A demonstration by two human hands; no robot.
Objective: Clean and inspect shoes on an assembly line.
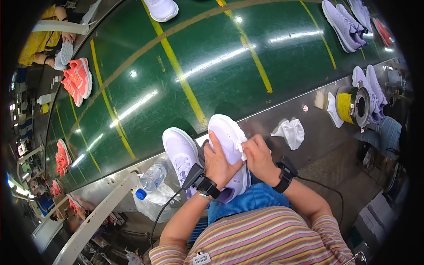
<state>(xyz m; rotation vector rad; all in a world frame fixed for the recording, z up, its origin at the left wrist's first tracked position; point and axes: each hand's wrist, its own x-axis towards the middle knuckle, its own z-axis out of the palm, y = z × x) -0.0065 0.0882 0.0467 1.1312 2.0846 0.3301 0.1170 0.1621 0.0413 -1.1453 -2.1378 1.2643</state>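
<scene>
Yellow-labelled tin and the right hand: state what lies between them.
In the head view, from the right hand to the tin: a crumpled white wad, then a flatter white piece beside the tin.

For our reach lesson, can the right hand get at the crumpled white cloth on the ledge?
Probably yes: the cloth is close by, nothing visible between, though the right hand is at the lilac shoe.

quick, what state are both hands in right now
Left hand: holding a lilac shoe, gripped across its top.
Right hand: closed, pinching a white cloth at that shoe's side.
</scene>
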